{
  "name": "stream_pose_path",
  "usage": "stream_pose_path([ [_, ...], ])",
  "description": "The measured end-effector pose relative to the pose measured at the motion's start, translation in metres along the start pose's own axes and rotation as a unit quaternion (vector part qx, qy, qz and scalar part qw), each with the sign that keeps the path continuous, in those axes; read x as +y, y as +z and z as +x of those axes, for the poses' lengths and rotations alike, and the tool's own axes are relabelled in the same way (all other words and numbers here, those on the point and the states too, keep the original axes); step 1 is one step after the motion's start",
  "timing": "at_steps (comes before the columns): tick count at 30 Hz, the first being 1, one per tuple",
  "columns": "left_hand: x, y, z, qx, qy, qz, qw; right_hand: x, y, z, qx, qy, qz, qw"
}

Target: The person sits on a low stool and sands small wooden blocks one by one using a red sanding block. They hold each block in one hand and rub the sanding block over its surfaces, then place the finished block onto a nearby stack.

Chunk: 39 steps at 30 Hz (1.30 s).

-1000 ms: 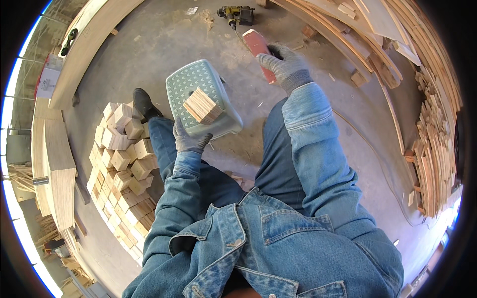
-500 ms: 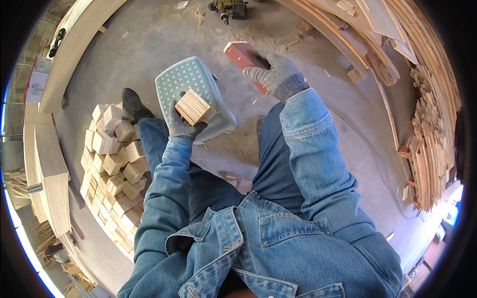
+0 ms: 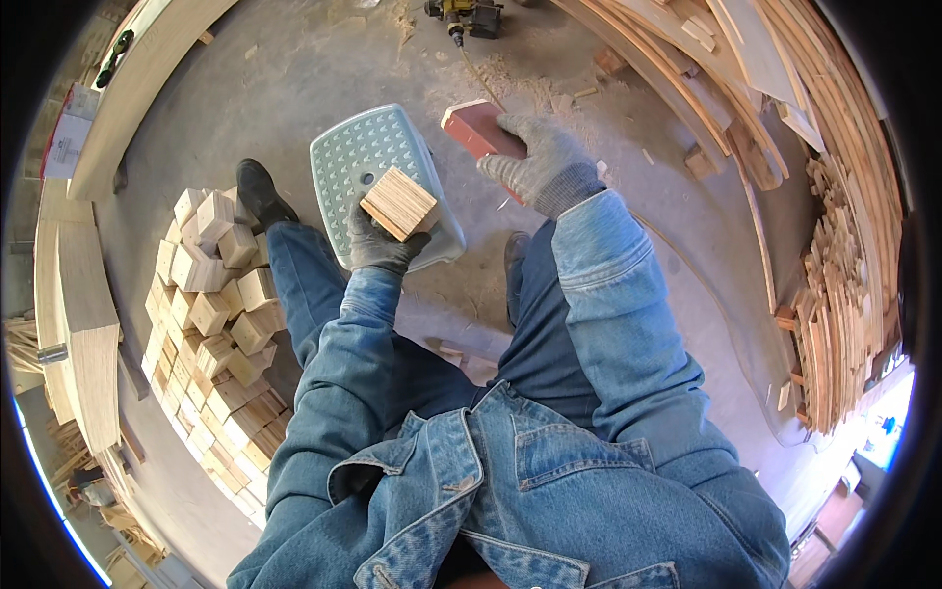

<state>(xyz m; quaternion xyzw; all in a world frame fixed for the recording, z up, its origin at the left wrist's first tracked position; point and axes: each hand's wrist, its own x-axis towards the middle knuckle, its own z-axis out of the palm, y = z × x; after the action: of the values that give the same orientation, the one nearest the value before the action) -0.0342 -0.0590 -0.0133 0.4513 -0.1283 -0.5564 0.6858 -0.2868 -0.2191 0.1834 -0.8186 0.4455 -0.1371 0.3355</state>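
My left hand (image 3: 381, 243), in a grey glove, grips a small wooden block (image 3: 400, 202) from below, its striped grain facing up. The block is held above a pale blue-green plastic step stool (image 3: 353, 147) with a dimpled top. To the right, my right hand (image 3: 548, 165), also gloved, has its fingers and thumb wrapped round a reddish-brown sanding block (image 3: 481, 130) with a pale end. The two blocks are apart. The underside of the wooden block and the lower face of the sanding block are hidden.
A large stack of cut wooden blocks (image 3: 211, 324) stands beside my left leg. A yellow-and-black power drill (image 3: 469, 18) lies on the concrete floor ahead, among sawdust. Long wooden strips (image 3: 844, 294) are piled on the right. Thick timber beams (image 3: 83, 324) line the left side.
My left hand has shifted a little to the right with the wooden block, which has turned slightly. My right hand, still holding the sanding block, has come slightly nearer.
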Motion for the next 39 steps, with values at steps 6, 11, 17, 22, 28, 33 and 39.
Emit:
stream_pose_path([
  [6, 0.001, -0.003, 0.009, -0.038, -0.040, -0.068, 0.996, 0.002, 0.020, 0.007, -0.010, -0.023, 0.012, 1.000],
  [11, 0.004, -0.024, 0.008, -0.097, -0.034, -0.030, 0.994, -0.022, 0.032, 0.010, -0.042, -0.034, 0.059, 0.997],
  [17, 0.004, -0.021, 0.001, -0.104, -0.066, -0.082, 0.989, -0.025, 0.056, 0.026, -0.114, 0.051, 0.231, 0.965],
  [22, 0.006, -0.017, 0.001, -0.108, -0.041, 0.017, 0.993, -0.024, 0.093, 0.038, -0.143, 0.098, 0.273, 0.946],
  [28, 0.006, -0.001, -0.005, -0.066, -0.056, -0.046, 0.995, -0.023, 0.104, 0.041, -0.199, 0.180, 0.392, 0.880],
  [33, 0.001, -0.009, 0.003, -0.069, -0.056, 0.000, 0.996, 0.000, 0.102, 0.049, -0.231, 0.135, 0.245, 0.932],
  [39, 0.002, -0.017, 0.002, -0.061, -0.030, 0.093, 0.993, -0.009, 0.067, 0.001, -0.251, 0.116, 0.125, 0.953],
])
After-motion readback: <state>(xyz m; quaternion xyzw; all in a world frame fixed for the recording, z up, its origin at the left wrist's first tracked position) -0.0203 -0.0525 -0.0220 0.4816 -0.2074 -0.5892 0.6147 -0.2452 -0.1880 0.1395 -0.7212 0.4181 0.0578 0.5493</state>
